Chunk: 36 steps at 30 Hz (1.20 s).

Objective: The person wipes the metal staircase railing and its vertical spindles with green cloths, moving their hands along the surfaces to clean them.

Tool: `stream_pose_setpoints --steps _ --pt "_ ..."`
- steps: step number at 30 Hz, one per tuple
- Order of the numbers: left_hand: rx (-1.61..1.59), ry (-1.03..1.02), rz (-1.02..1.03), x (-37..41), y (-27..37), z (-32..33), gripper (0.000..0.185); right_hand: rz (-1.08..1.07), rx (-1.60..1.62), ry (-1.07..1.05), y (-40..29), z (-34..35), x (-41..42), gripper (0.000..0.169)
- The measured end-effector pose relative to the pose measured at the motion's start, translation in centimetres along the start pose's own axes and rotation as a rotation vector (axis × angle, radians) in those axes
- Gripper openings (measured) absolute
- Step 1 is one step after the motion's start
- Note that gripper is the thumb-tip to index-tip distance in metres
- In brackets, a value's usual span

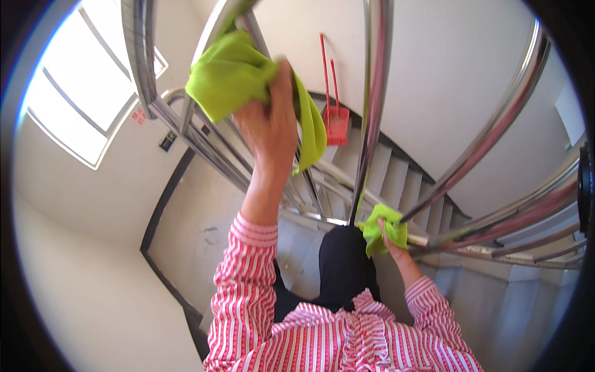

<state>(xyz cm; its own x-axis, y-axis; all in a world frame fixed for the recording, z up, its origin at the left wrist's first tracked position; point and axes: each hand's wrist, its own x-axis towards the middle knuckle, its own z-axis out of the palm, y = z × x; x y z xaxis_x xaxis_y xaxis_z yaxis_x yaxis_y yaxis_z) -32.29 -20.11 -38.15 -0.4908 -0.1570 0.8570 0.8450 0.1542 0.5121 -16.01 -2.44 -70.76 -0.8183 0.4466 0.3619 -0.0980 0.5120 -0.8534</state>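
Note:
My left hand (269, 123) is raised high against a stainless steel baluster (209, 28), gripping a bright green cloth (232, 74). Part of that cloth hangs down past the wrist on the right, and the hand is slightly blurred. Lower down, my right hand (392, 242) holds a second green cloth (385, 225), bunched near the foot of a slanting metal bar (465, 165). Some of the right fingers are hidden by the fabric. Between the two hands stands another shiny upright bar (372, 102).
A red dustpan (337, 125) and a long red handle (324, 69) lean by the far wall. Grey stairs (395, 172) descend beyond the railing, and more steps (506, 288) lie at the right. A bright window (83, 83) is at upper left. My black-trousered knee (348, 260) is near the railing base.

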Motion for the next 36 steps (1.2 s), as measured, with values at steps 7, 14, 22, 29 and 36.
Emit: stream_pose_setpoints --steps 7,14,22,29,36 --pt "-0.035 0.02 -0.36 -11.5 -6.4 0.3 0.026 0.114 0.194 0.011 -2.8 -0.4 0.2 0.018" --pt "0.126 -0.503 -1.063 -37.3 -20.0 -7.3 0.035 0.07 0.089 -0.018 -3.4 -0.7 0.5 0.018" --pt "-0.249 -0.261 -0.991 -28.1 -14.7 -4.7 0.022 0.119 0.056 0.004 -2.9 -0.5 0.3 0.018" --pt "-0.438 -0.035 -0.657 -3.5 -1.8 -1.7 0.023 0.142 0.314 0.002 -3.2 -0.5 0.1 0.019" --pt "-0.3 0.06 -0.56 -5.2 -2.0 0.6 0.021 0.181 0.382 -0.028 -4.1 -1.0 0.7 0.01"
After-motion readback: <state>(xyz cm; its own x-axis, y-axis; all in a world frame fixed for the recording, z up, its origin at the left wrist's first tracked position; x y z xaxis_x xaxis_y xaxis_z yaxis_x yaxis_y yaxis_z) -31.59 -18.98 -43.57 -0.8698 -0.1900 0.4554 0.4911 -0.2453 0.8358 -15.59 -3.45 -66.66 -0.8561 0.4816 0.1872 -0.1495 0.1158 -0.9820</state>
